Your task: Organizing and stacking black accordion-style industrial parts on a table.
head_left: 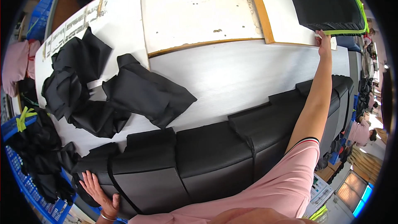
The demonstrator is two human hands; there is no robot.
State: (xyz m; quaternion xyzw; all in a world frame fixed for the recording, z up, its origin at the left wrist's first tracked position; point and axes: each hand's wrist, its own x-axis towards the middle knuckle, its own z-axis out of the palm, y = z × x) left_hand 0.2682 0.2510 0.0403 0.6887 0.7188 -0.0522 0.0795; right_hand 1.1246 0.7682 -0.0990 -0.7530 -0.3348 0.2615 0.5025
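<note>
My left hand [98,191] lies with its fingers stretched out on the left end of a row of overlapping black fabric panels [211,145]. These panels hang over the near edge of the white table [199,74]. My right arm reaches far across to the right. There my right hand [324,43] has its fingers closed beside the near corner of a stack of black fabric [327,6] bound with yellow-green strip. Something small and whitish shows at the fingertips, too small to name. Crumpled black fabric pieces [145,89] lie loose on the table's left side.
Blue plastic baskets [54,213] stand at the left, one heaped with black fabric [39,157]. Worn white boards with a wooden edging strip [261,8] cover the table's far part. People in pink [360,132] are at the right, beyond the table.
</note>
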